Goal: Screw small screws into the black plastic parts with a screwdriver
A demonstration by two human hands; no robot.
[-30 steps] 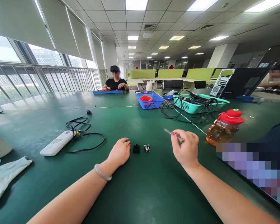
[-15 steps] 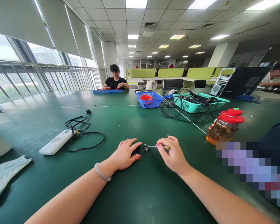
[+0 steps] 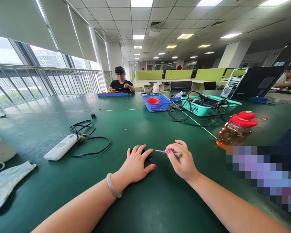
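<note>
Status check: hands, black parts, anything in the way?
Right hand grips screwdriver, tip near left hand. Left hand spread over small black parts, mostly hiding them. Bottle stands to the right, apparently not in the way.

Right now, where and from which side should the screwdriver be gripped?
Grip the screwdriver by its handle, probably from the right: it is held nearly level, thicker handle end in the right hand, thin shaft pointing toward the left hand.

Green table [image 3: 145, 210]: left hand [image 3: 135, 165], fingers spread over small dark parts [image 3: 149, 157]; right hand [image 3: 181, 160], gripping a screwdriver [image 3: 163, 151], tip beside left forefinger; white oblong device [image 3: 62, 148], black cord [image 3: 87, 155]; red-lidded jar [image 3: 235, 134]; blue basket [image 3: 157, 107], towards far edge.
</note>
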